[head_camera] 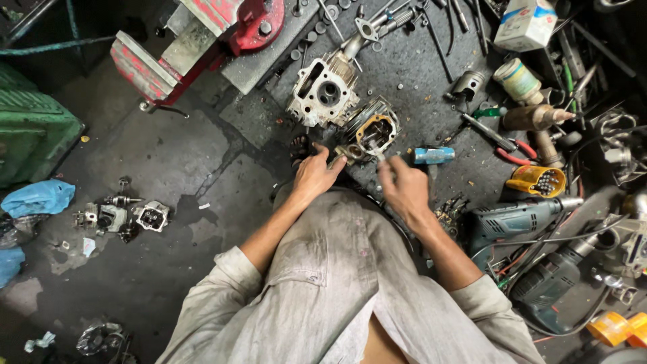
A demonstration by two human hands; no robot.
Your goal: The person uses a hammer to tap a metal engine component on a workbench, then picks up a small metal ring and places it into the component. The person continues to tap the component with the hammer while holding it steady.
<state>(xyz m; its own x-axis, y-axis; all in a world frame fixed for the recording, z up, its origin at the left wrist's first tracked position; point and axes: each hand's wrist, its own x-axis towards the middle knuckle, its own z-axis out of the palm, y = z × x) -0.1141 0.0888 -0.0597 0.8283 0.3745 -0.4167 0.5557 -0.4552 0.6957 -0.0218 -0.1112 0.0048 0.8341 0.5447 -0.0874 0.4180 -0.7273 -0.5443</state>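
A small metal engine part (350, 154) is being pinched by the left hand (315, 174) just below the cylinder block (375, 129); a thin tool (377, 156), pointing up toward the block, is being gripped by the right hand (403, 189).

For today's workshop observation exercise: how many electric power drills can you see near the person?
2. One teal drill lies on the bench just beyond the right hand; a second drill lies nearer the person's right elbow, among cables. Others may be hidden in the clutter at the right edge.
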